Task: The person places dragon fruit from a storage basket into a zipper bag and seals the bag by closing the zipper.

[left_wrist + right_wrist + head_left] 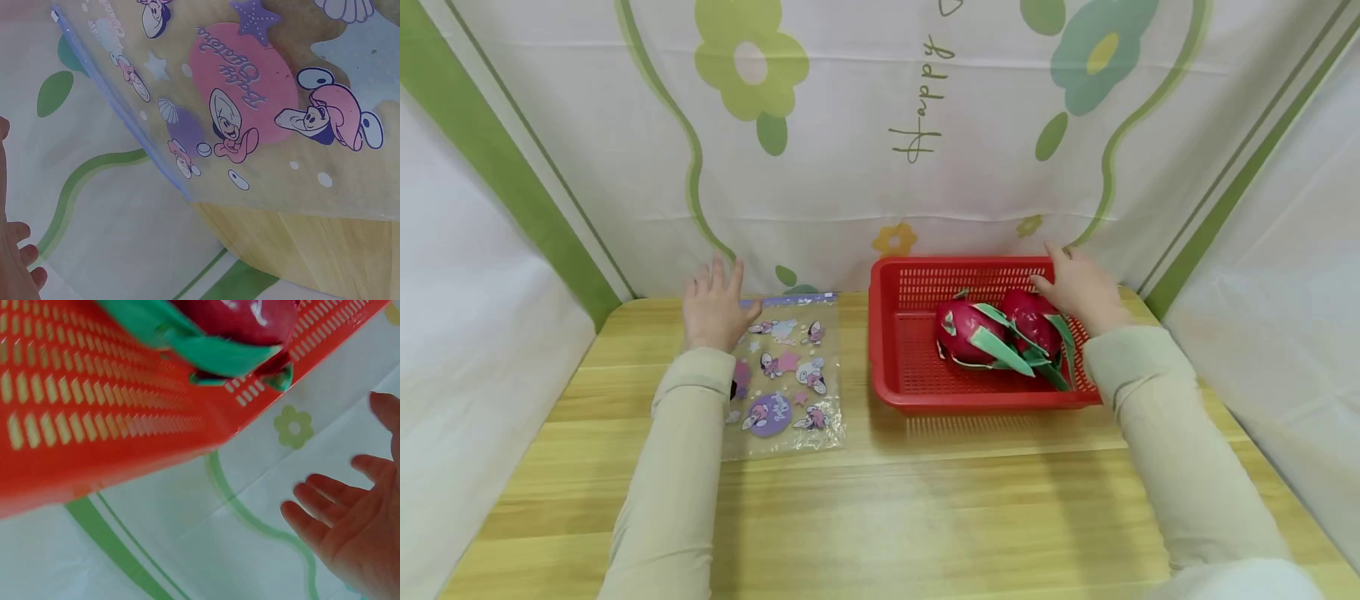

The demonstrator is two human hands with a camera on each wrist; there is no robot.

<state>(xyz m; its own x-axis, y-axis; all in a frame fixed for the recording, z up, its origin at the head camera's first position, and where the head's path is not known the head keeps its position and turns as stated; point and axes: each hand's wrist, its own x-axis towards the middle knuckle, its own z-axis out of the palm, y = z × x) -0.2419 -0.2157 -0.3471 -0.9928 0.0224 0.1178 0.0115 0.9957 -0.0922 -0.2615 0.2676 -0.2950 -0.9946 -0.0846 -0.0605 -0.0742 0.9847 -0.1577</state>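
Note:
My left hand (pixel 715 308) hovers over the left part of a clear zip bag (pixel 790 375) printed with cartoon figures, its fingers spread. In the left wrist view the bag (pixel 250 81) lies with its blue zip edge toward the back, and only fingertips (pixel 22 250) show at the left border. My right hand (pixel 1081 287) is above the right rim of a red plastic basket (pixel 917 400), holding nothing. Two dragon fruits (pixel 972 332) with green scales lie together in the basket's right half. The right wrist view shows the right hand (pixel 356 519) with fingers loosely extended, apart from the basket.
The wooden table (pixel 880 517) extends toward the front. A white cloth (pixel 850 183) with flowers and green lines hangs behind it, and white side cloths (pixel 490 275) border the left and right.

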